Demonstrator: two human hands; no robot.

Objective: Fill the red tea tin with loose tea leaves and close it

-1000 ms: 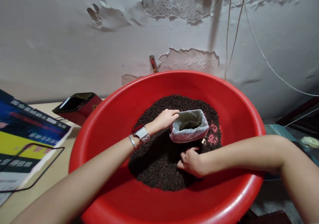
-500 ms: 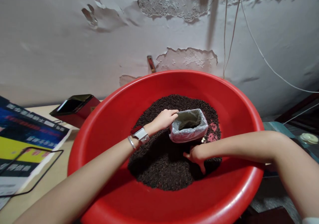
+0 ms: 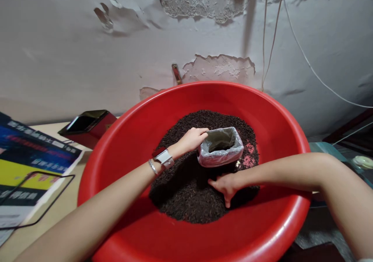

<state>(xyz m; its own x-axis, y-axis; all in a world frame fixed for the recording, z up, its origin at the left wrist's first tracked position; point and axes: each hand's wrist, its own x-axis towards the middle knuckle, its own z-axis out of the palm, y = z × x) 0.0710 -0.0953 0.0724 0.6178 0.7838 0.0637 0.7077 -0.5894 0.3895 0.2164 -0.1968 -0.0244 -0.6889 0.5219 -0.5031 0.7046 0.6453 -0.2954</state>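
Observation:
A big red plastic basin holds a heap of dark loose tea leaves. A small box lined with a clear plastic bag stands upright in the heap. My left hand, with a watch and a bracelet on the wrist, grips the bag's left rim. My right hand lies low in the leaves just in front of the box, fingers curled down into the heap; whether it holds leaves is hidden.
A red tin with a dark phone on it sits left of the basin. Printed sheets and a black wire frame lie on the table at far left. A peeling wall with hanging cables stands close behind.
My right hand has shifted within the leaves in front of the box, turning from a closed knuckle-up pose to fingers pointing down. My left hand stays on the bag rim.

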